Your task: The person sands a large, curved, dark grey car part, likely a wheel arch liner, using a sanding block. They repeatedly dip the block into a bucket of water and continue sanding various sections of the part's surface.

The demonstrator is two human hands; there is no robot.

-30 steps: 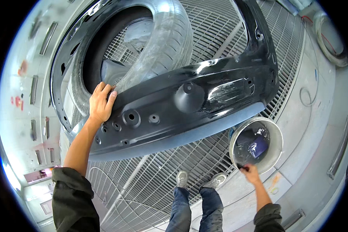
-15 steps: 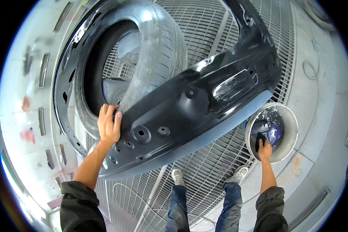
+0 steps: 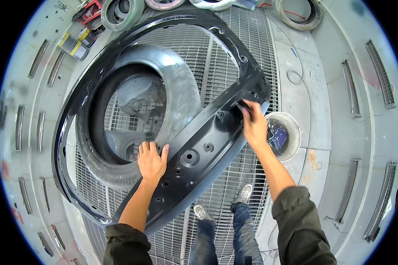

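Observation:
A black car tailgate panel (image 3: 208,137) with a large window opening lies tilted across a worn tyre (image 3: 181,84). My left hand (image 3: 152,164) is closed over the inner edge of its lower section, thumb apart, fingertips partly hidden. On the panel's right part, my right hand (image 3: 255,126) presses a dark, flat pad (image 3: 243,105). The pad is mostly covered by the fingers and slightly blurred, so its exact kind cannot be made out. A pale bucket (image 3: 295,148) stands just right of the panel, holding liquid and a purple-blue object (image 3: 277,138).
Metal floor grating (image 3: 225,194) runs under the panel, tyre and my shoes. More tyres (image 3: 298,20) lie along the far side. Several cans (image 3: 77,49) stand at the far left. A thin hose (image 3: 295,77) trails over the floor on the right.
My right hand has come out of the bucket and up onto the panel with the dark pad. The view has shifted, showing more of the far side. My left hand still holds the panel edge.

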